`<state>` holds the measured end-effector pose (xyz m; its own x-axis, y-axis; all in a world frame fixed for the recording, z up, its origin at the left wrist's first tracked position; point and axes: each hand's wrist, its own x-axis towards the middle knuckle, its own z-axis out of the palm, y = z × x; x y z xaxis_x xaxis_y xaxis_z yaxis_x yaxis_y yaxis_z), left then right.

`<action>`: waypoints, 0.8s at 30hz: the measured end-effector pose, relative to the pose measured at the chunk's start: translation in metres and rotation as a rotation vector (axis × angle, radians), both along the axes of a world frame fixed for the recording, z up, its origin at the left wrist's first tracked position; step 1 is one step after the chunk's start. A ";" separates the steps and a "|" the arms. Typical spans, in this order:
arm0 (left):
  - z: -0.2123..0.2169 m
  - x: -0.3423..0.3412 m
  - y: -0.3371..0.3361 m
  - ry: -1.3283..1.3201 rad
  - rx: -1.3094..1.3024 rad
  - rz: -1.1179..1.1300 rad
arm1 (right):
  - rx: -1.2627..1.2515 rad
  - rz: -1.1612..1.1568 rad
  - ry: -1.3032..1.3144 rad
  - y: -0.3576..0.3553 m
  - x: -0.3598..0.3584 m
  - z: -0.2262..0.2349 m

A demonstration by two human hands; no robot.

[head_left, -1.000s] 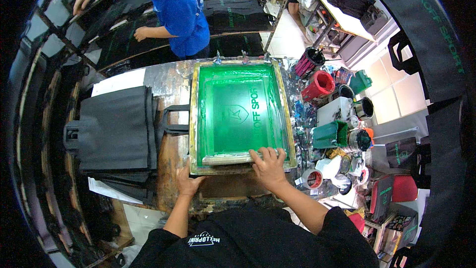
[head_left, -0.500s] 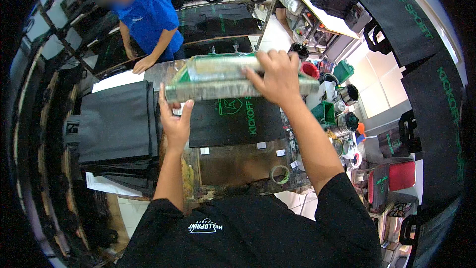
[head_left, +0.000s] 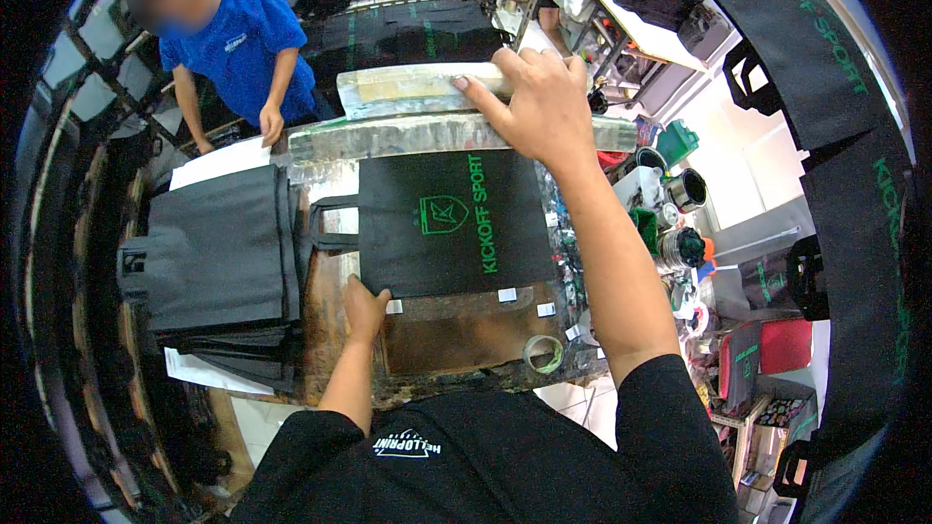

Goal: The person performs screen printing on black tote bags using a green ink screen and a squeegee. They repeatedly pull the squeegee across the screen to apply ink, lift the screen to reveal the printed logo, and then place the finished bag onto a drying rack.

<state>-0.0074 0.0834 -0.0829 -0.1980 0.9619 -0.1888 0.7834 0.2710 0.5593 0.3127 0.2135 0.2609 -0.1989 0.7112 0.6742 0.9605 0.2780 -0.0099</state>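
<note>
My right hand is closed over the squeegee, a pale wooden-handled bar resting across a raised screen-printing frame. The palm lies against the frame's worn near rail. Below the frame, a black fabric bag lies flat on the table, with a green shield emblem and green lettering; its handle extends left. My left hand touches the bag's near-left corner, thumb and fingers apart. Whether it pinches the fabric is hard to see.
A stack of black bags stands at the left. A tape roll sits near the front edge. Paint cans and tubs crowd the right side. A person in a blue shirt stands at the far left, hands by white paper.
The frame and squeegee have moved up and away, uncovering the printed bag. My left hand has let go of the frame's left end and come down to the bag's near corner.
</note>
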 end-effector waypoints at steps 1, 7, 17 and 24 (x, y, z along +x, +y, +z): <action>-0.001 -0.001 0.004 -0.056 -0.003 -0.013 | -0.001 0.003 0.005 0.001 0.001 0.001; -0.007 0.003 0.013 -0.018 0.159 -0.071 | 0.014 0.018 0.059 0.005 0.001 0.005; 0.164 -0.069 0.102 -0.657 0.178 -0.002 | -0.037 -0.037 0.024 0.013 0.002 0.007; 0.207 -0.224 0.067 -0.596 0.243 0.388 | -0.074 -0.026 0.041 -0.011 -0.003 0.001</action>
